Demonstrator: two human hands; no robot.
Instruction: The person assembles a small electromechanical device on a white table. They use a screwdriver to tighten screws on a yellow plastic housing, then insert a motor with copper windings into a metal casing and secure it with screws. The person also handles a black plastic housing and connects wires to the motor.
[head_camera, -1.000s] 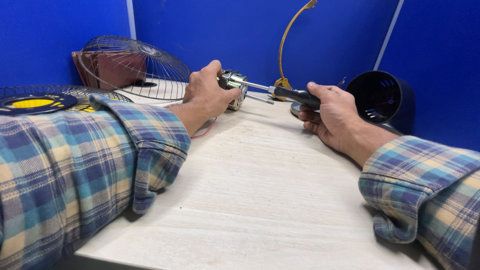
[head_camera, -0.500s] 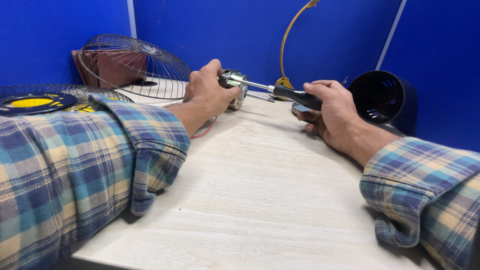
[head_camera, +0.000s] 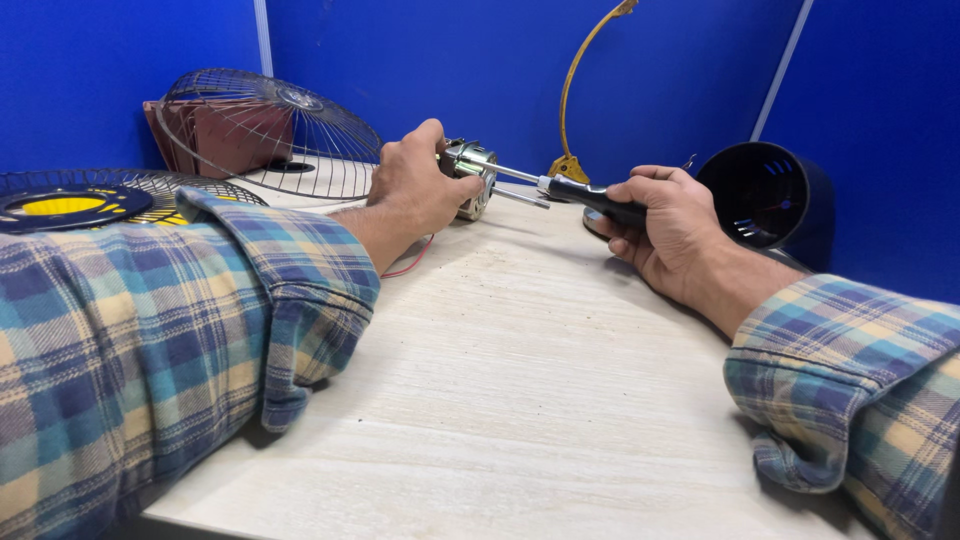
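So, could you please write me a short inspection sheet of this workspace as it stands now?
Surface: pale wooden table.
Job's things: small metal fan motor; black-handled screwdriver, tip at the motor.
Clutter: two wire fan guards; black cylindrical housing; curved yellow bracket.
Hands: left hand grips the motor; right hand grips the screwdriver.
Cables: thin red wire under the left wrist.
Surroundings: blue partition walls.

Left hand (head_camera: 420, 185) hides most of the motor (head_camera: 470, 175); screwdriver (head_camera: 590, 197) tip unclear.
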